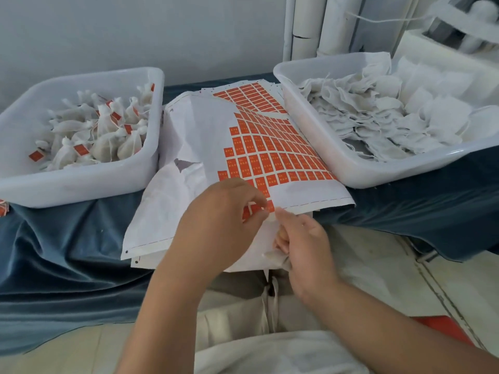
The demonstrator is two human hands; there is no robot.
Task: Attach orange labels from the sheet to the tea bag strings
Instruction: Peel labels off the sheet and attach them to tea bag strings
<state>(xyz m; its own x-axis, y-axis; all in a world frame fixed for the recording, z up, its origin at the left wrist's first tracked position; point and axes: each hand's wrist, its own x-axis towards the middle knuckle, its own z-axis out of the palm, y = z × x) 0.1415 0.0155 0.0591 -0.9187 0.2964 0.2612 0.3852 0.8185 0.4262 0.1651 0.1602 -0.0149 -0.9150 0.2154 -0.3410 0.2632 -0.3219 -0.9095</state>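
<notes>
A white backing sheet (199,136) with rows of orange labels (270,152) lies between two tubs, its near edge hanging over the table. My left hand (218,222) hovers over the sheet's near edge, fingers curled, pinching a white string (252,207) over an orange label. My right hand (305,244) is just to its right, fingertips meeting the left hand's, and it grips a white tea bag (280,259) in the palm. Most of the tea bag is hidden by the fingers.
A white tub (81,184) at the left holds filled tea bags with orange labels (102,136). A white tub (351,171) at the right holds unlabelled white bags (378,112). Blue cloth (54,252) covers the table. White pipes (310,22) stand behind.
</notes>
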